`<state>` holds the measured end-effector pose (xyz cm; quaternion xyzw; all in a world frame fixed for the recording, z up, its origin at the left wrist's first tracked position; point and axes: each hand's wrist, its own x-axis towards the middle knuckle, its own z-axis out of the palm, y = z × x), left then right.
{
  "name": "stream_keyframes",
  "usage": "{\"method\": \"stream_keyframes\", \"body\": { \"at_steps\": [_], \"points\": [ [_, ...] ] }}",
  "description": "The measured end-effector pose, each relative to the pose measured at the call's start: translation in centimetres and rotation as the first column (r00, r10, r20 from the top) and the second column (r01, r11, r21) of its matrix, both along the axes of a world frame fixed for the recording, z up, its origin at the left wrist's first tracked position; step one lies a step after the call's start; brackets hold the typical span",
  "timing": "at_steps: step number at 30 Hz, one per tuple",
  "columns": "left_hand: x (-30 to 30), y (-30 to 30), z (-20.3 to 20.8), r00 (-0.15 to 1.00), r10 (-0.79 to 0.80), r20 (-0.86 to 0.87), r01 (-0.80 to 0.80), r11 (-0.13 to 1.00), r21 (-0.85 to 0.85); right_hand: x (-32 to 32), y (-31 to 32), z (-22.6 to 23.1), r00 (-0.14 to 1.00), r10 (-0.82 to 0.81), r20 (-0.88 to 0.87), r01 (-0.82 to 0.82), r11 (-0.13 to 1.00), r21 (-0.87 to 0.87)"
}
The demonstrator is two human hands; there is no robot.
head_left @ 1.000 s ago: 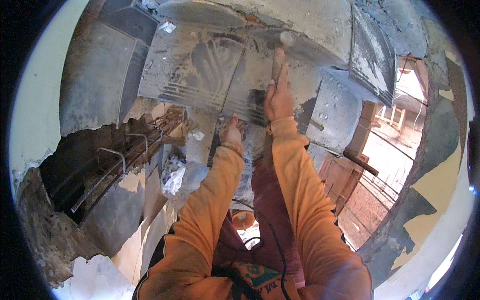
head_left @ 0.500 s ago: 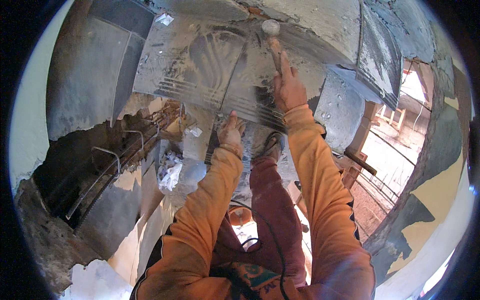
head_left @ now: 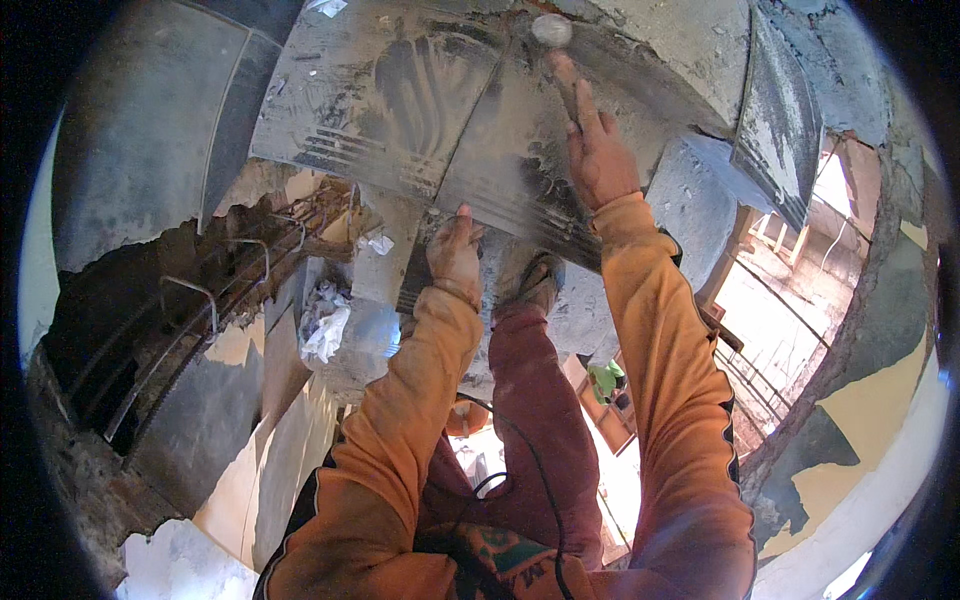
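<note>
My right hand is closed round the handle of a mallet with a round, pale head. The mallet head is over the far part of the right-hand dark tile on a stair step. At the step's front edge, my left hand touches the tile close to the seam, one finger stretched up and the others partly bent. To the left of that seam lies another dusty grey tile with grooved lines along its front. Whether the left fingers reach under the edge is hidden.
Left of the steps gapes a broken opening with bent rebar. Crumpled plastic lies on the lower step, near my foot. A tile leans at the right, above an open drop. A black cable hangs before my legs.
My view has shifted a little, so the steps sit higher and further left. The mallet stays over the right tile in my right hand. My left hand remains at the front edge.
</note>
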<state>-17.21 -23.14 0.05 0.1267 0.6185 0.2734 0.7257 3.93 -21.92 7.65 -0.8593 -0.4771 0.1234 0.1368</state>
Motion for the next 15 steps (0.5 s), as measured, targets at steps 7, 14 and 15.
{"method": "stream_keyframes", "body": {
  "at_steps": [7, 14, 15],
  "points": [
    [-0.4, -0.6, -2.6, 0.999, -0.011, 0.040, 0.012, 1.000, -0.010, 0.9, 0.2, 0.0, 1.000, 0.016, -0.023, -0.019, 0.991, -0.136],
    [-0.7, -0.2, -2.4, 0.999, 0.013, 0.047, -0.012, 1.000, -0.018, 1.5, -1.9, 0.0, 0.999, -0.020, 0.025, 0.025, 0.974, -0.227],
    [-0.4, 0.0, -1.8, 0.999, -0.003, 0.043, 0.003, 1.000, -0.011, 1.7, -1.7, 0.1, 1.000, -0.023, 0.019, 0.027, 0.971, -0.236]
  ]
}}
